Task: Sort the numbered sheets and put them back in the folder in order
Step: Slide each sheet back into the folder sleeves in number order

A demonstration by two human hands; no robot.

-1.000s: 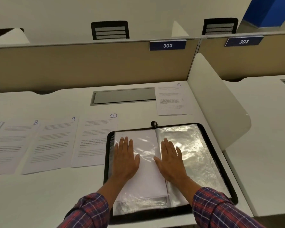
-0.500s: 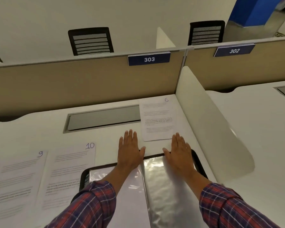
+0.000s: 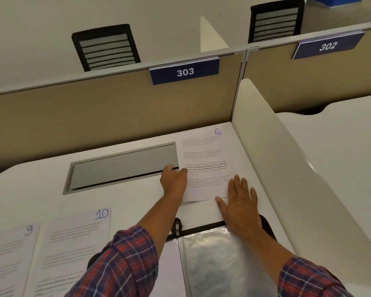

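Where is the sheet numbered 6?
Head view: sheet 6 lies far right on the desk beside the white divider, the left hand pinching its left edge.

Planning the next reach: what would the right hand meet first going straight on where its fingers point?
Likely sheet 6, whose near corner the right hand seems to touch; past it, probably the beige partition; depth is unclear.

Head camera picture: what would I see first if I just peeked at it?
Two bare hands reach to sheet 6 at the far right of the desk: the left hand pinches its left edge, and the right hand lies flat on its near corner. The blue 303 sign hangs on the partition behind. Sheet 9 and sheet 10 lie near left, beside the open folder.
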